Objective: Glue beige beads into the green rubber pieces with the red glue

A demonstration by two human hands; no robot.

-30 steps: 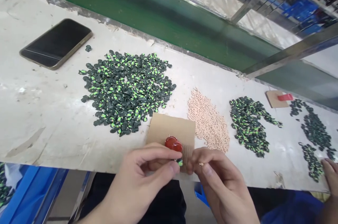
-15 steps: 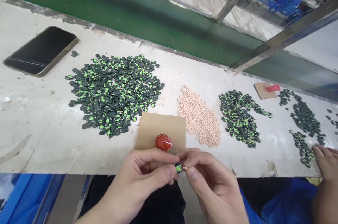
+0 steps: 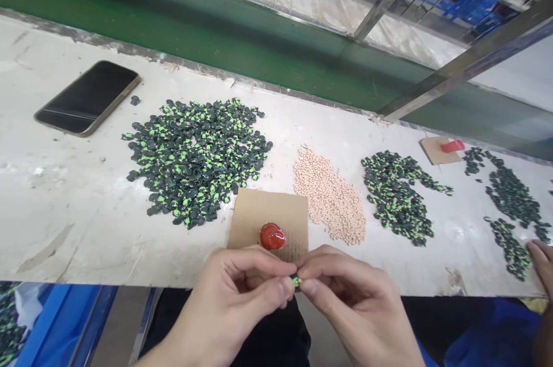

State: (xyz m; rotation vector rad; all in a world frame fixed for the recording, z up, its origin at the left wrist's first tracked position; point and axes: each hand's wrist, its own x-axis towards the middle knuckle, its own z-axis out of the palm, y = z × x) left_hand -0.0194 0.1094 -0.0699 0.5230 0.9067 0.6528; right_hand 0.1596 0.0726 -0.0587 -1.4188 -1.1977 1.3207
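Curling toward each other just below the cardboard square (image 3: 268,216), I see the left hand (image 3: 242,292) and right hand (image 3: 349,298); fingertips of both pinch one small green-black piece (image 3: 296,282) between them.

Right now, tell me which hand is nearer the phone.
Left. The left hand is at the table's near edge, on the same side as the phone, which lies far off toward the back. The right hand is farther over, beyond the left.
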